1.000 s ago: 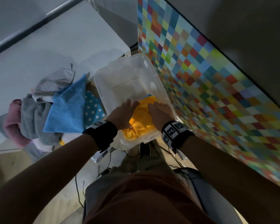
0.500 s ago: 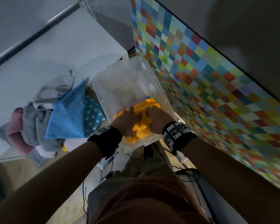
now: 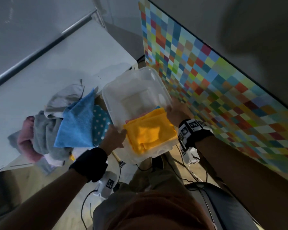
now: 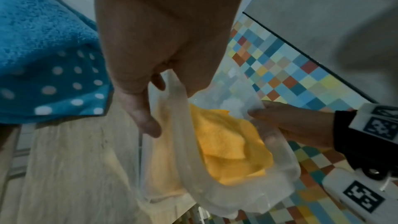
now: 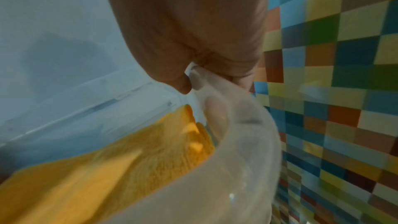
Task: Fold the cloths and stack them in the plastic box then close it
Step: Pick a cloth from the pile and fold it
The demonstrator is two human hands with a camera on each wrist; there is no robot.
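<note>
Several cloths folded and stacked in the plastic box (image 3: pixel 136 90) already: yellow cloth (image 3: pixel 150 130) on top at the near end, edges of a pink and a blue one peeking out beneath it. Far end of the box bare. Plenty left, by the look of it: a heap on the white surface (image 3: pixel 56 63) just left of the box, with blue towel (image 3: pixel 78 123) uppermost, polka-dot cloth (image 3: pixel 101 121) under it, grey and pink pieces bunched further left, none of them folded. No lid identifiable anywhere, so closing looks a long way off.

Left hand (image 3: pixel 114 138) clamped on the box's left rim, thumb inside by the yellow cloth. Right hand (image 3: pixel 177 112) clamped on the opposite rim.

From the head view: whole layout, heap and box side by side, checkered panel (image 3: pixel 223 97) to the right. Not visible there, but plain from the left wrist: fingers (image 4: pixel 142 118) wrapped down the outside of the wall, wooden floor below. From the right wrist only: thumb (image 5: pixel 181 81) hooked over the rim, fingers showing through the translucent wall. Whether lifted or resting, impossible to tell.
</note>
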